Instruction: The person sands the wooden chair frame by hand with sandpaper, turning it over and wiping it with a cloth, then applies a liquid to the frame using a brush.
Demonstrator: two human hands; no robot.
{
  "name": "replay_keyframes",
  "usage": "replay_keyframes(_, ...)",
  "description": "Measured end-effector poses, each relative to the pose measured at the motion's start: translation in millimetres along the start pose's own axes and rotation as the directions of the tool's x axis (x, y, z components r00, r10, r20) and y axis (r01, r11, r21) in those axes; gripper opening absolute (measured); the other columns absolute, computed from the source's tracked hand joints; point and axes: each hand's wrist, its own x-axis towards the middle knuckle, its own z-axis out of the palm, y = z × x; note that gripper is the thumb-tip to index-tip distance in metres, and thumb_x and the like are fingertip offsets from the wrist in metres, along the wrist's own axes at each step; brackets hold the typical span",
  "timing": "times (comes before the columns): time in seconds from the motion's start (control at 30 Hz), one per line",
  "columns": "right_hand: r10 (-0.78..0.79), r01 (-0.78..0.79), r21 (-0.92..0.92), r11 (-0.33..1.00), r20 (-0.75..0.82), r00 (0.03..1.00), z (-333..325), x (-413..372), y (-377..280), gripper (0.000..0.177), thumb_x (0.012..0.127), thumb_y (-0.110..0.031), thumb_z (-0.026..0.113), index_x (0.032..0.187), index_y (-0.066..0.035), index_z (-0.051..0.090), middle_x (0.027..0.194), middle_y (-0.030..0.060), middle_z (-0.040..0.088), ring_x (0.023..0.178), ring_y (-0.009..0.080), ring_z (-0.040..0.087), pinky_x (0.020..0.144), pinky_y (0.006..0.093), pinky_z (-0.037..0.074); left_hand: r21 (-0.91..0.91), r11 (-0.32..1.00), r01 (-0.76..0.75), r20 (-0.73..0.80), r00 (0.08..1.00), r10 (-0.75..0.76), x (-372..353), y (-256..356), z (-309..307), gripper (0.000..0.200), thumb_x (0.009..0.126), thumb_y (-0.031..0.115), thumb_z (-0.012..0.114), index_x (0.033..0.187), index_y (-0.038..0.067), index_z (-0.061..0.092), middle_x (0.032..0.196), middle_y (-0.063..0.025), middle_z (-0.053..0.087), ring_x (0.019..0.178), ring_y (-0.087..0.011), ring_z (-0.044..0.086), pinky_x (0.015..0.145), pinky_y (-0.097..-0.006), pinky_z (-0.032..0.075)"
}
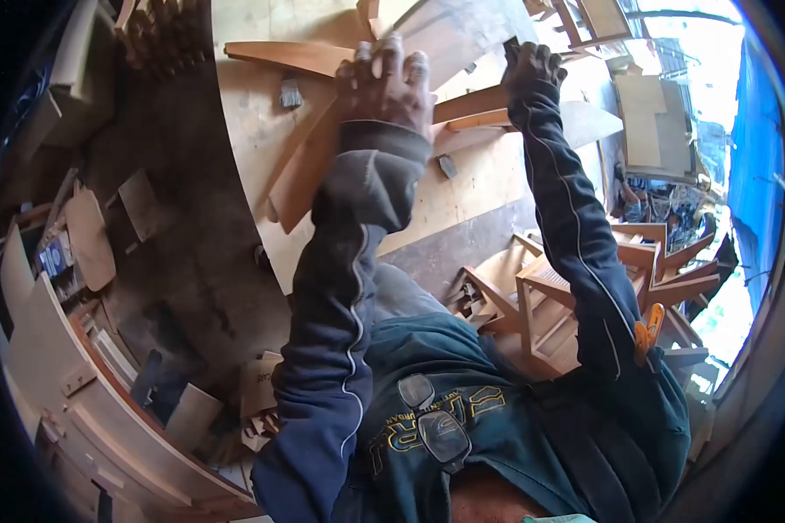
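Note:
My left hand, slightly blurred, is closed over a wooden frame on the bench, where a long curved wooden leg and a broad wooden piece meet under it. Part of the joint is hidden by the fingers. My right hand is curled near the far end of a wooden rail. A small dark piece shows beside its fingers; what the fingers grip is hidden. Two small grey blocks lie on the bench, one block near the curved leg and another block below the rail.
The pale plywood bench top ends in a curved edge at the left. Wooden chair frames stand close by my right arm. Boards and offcuts lean at the left. A person is in the background at right.

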Motion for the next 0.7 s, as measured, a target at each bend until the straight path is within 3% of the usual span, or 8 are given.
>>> replay_keyframes(0.1,-0.030,0.030,-0.039,0.999,-0.009,1.000,0.4,15.6,-7.8,0.019,0.079,-0.026,0.053,0.086,-0.009,0.057,0.094,0.0140,0.051,0.092,0.0324,0.046,0.075,0.0480,0.036,0.047,0.999,0.017,0.047,0.999,-0.019,1.6,1.3,-2.1,0.039,0.072,0.029,0.061,0.108,0.016,0.054,0.123,-0.0075,0.041,0.111,-0.0312,0.040,0.090,-0.0492,0.031)
replay_keyframes(0.23,0.082,-0.078,-0.047,0.996,0.110,0.991,-0.9,5.5,-10.0,0.021,0.079,-0.029,0.055,0.087,-0.009,0.056,0.096,0.0148,0.049,0.097,0.0329,0.042,0.078,0.0481,0.034,-0.018,0.999,0.029,0.021,0.999,-0.029,0.2,0.3,2.1,0.037,0.071,0.020,0.057,0.107,0.014,0.054,0.121,-0.0077,0.043,0.112,-0.0313,0.039,0.093,-0.0480,0.028)
replay_keyframes(0.3,0.160,-0.153,-0.064,0.986,0.137,0.978,-7.5,0.4,-13.0,0.023,0.078,-0.030,0.057,0.088,-0.010,0.056,0.098,0.0147,0.048,0.099,0.0326,0.041,0.082,0.0479,0.032,-0.017,0.999,0.029,0.010,1.000,-0.028,1.1,0.1,3.8,0.038,0.071,0.020,0.058,0.109,0.014,0.053,0.122,-0.0080,0.042,0.113,-0.0319,0.038,0.094,-0.0485,0.028)
replay_keyframes(0.43,0.095,-0.093,-0.040,0.995,0.059,0.994,6.5,20.3,-12.5,0.025,0.078,-0.031,0.055,0.087,-0.009,0.058,0.100,0.0160,0.046,0.099,0.0341,0.039,0.079,0.0489,0.031,0.008,0.999,0.047,0.050,0.998,-0.047,4.3,3.5,0.9,0.040,0.071,0.021,0.058,0.111,0.015,0.053,0.124,-0.0086,0.041,0.114,-0.0327,0.038,0.094,-0.0496,0.027)
replay_keyframes(0.47,0.129,-0.122,-0.075,0.990,0.100,0.987,7.7,20.2,-13.2,0.025,0.078,-0.031,0.054,0.089,-0.009,0.058,0.100,0.0162,0.046,0.100,0.0342,0.039,0.080,0.0489,0.031,0.040,0.999,0.023,-0.006,1.000,-0.022,4.3,1.3,7.3,0.042,0.069,0.030,0.064,0.108,0.017,0.054,0.122,-0.0073,0.043,0.110,-0.0312,0.041,0.089,-0.0496,0.030)
replay_keyframes(0.57,0.203,-0.200,-0.039,0.979,0.098,0.974,6.6,2.0,-8.9,0.021,0.076,-0.029,0.057,0.086,-0.011,0.057,0.101,0.0154,0.046,0.101,0.0344,0.039,0.083,0.0482,0.030,0.032,0.999,0.017,-0.005,1.000,-0.017,3.1,-0.2,6.2,0.044,0.069,0.030,0.064,0.110,0.017,0.053,0.121,-0.0075,0.043,0.110,-0.0306,0.040,0.088,-0.0496,0.030)
replay_keyframes(0.7,0.093,-0.092,-0.025,0.995,0.047,0.995,4.5,16.9,-13.0,0.022,0.077,-0.027,0.054,0.086,-0.007,0.058,0.097,0.0155,0.047,0.098,0.0341,0.040,0.080,0.0483,0.031,0.072,0.997,0.020,-0.019,1.000,-0.019,6.1,2.4,7.0,0.049,0.069,0.030,0.064,0.115,0.018,0.051,0.121,-0.0083,0.043,0.110,-0.0305,0.040,0.089,-0.0487,0.030)
